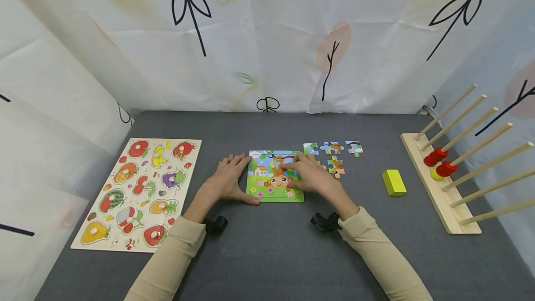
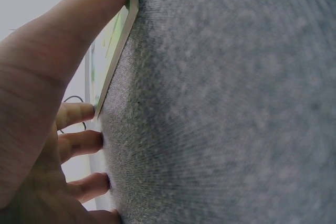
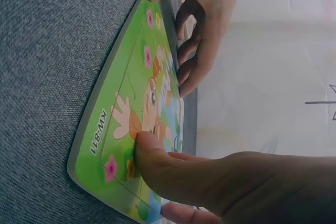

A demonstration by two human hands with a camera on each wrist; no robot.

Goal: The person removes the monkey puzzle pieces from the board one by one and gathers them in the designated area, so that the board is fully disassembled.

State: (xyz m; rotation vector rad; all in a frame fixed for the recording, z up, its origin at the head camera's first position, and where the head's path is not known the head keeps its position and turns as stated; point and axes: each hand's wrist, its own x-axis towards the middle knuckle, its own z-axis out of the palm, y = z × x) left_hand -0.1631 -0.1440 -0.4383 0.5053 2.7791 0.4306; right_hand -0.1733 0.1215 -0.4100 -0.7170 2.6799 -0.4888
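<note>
A green-framed jigsaw board point(image 1: 259, 190) with a monkey, a house and flowers lies in the middle of the table. My left hand point(image 1: 227, 178) rests along its left side, fingers spread, thumb at the near left corner. In the left wrist view, the board's edge point(image 2: 119, 45) meets the thumb and one fingertip. Over the right part of the picture is my right hand point(image 1: 312, 176). Its thumb point(image 3: 149, 148) presses on the picture near the monkey's raised hand. Its other fingers are partly hidden. Several loose jigsaw pieces point(image 1: 336, 167) lie just beyond and right of it.
At the left lies a wooden fruit peg puzzle point(image 1: 142, 203). A yellow block point(image 1: 394, 182) stands right of the loose pieces. Farther right is a wooden rack point(image 1: 434, 185) with slanted pegs and red and yellow rings point(image 1: 445, 169). White patterned cloth point(image 1: 271, 36) hangs behind the table.
</note>
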